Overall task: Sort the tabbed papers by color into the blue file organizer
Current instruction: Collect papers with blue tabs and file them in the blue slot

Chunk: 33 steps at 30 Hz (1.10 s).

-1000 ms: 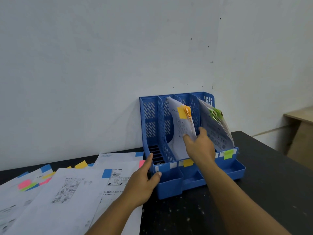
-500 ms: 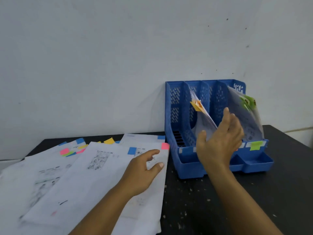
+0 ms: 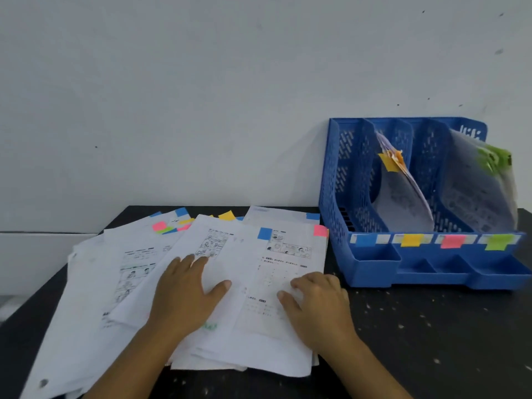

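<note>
Our right hand [image 3: 318, 302] has come back from the organizer [image 3: 345, 180] at the table's [image 3: 446, 341] back right and now rests, fingers loosely curled, on the top sheet [image 3: 276, 283] of the pile [image 3: 95, 298] at the left. Our left hand [image 3: 184, 292] has moved off the organizer's corner and lies flat on the papers, gripping nothing. The yellow-tabbed sheets [image 3: 403, 194] stand in the second slot, green ones [image 3: 478, 194] in the fourth. We judge that filing done; the top sheet's blue tab [image 3: 264, 234] points to the empty first slot.
</note>
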Tool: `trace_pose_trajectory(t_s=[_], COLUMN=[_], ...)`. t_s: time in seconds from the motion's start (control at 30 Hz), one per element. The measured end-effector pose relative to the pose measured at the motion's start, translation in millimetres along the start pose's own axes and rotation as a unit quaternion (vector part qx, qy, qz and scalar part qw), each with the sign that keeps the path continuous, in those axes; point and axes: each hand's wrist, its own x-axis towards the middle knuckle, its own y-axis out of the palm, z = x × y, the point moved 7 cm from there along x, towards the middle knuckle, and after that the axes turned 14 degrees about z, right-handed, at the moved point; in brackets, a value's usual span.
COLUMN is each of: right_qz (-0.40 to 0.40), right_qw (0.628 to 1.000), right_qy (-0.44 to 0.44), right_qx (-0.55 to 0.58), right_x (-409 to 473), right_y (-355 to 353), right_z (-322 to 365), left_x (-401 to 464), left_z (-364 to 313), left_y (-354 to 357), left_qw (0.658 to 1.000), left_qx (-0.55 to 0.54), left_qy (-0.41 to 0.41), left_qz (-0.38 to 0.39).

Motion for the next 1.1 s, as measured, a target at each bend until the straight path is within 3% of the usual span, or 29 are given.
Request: trace_pose_trajectory(t_s=[0.1,0.17,0.33,0.47,0.57,0.73,0.9,1.0,1.1], right_qz=[-0.001,-0.008,-0.016,-0.057,-0.108,0.031,0.031,0.014,0.01], right_qw=[1.0,1.0,1.0,0.998,0.988,0.936,0.898,0.873,0.881], right_qy=[-0.003,-0.005,-0.008,-0.015,-0.051,-0.046,0.001,0.057,0.064], right_qx=[-0.015,-0.018,-0.02,0.009,0.102,0.349,0.44,0.484,0.469], right_x=[-1,-2,-2,-3,-7,-6,-3,-4,-5], right_y=[8,8,10,6,-8,-1,3,1,-3], right_z=[2,1,0,-1,7,23,17,0,-11], left_x=[-1,-2,-4,-13,-23,-31,-39,-37,-29], left_z=[13,15,13,14,-7,-41,-53,-28,24], left_y=[20,27,20,-8,-12,15,34,12,-4], left_qw=[0.995,0.993,0.998,0.982,0.97,0.972,0.97,0.973,0.994], left_qx=[0.051,0.055,0.018,-0.181,-0.225,-0.186,-0.17,-0.193,-0.089], left_qy=[-0.011,-0.005,0.019,0.041,0.085,0.138,0.145,0.127,0.06], left_qz=[0.09,0.1,0.057,-0.028,-0.029,0.03,0.094,0.027,0.032])
